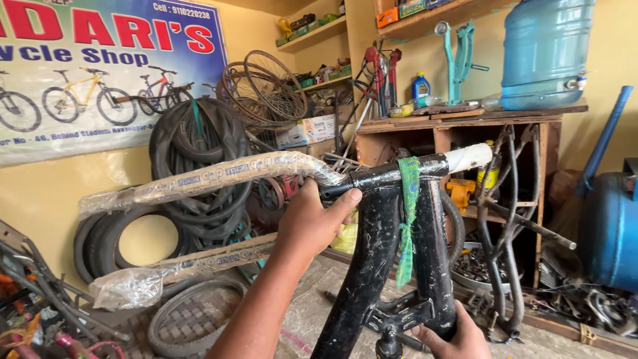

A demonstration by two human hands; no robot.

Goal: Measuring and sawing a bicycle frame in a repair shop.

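Note:
A black bicycle frame (372, 266) stands in front of me, scuffed, with a green cloth strip (408, 213) tied around its top. Two of its tubes run left, wrapped in clear plastic and printed paper (219, 174). My left hand (312, 219) grips the upper tube where the wrapping ends. At the bottom of the view my right hand (452, 336) holds the lower part of the frame near the bottom bracket (392, 319). The right end of the top tube has white wrapping (468, 157).
Tyres and tubes (199, 159) hang on the yellow wall at left, with rims (266, 90) beside them. A wooden bench (465, 123) carries a large blue water jug (545, 53) and bottles. A blue drum (611, 226) stands right. Metal parts litter the floor.

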